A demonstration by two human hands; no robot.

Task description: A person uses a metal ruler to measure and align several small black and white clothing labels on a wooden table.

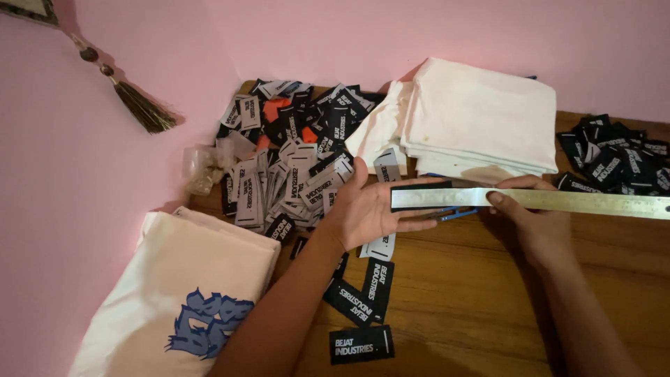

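Observation:
My right hand (534, 220) grips a long metal ruler (579, 202) and holds it level above the wooden table (474, 300), thumb pressed on its face. My left hand (366, 209) is turned palm up, with its fingers stretched under the ruler's left end. A narrow black label (420, 186) lies along the ruler's upper edge against those fingers. Part of a blue object (457, 214) shows just beneath the ruler, between my hands. Loose black labels (363, 300) with white print lie on the table under my left forearm.
A big heap of black, grey and orange labels (293, 153) fills the back left corner, beside a small clear plastic bag (202, 167). Folded white cloth (474, 119) is stacked behind, more black labels (618, 157) far right. A white garment with blue print (188, 300) lies front left. A tassel (139, 105) hangs on the pink wall.

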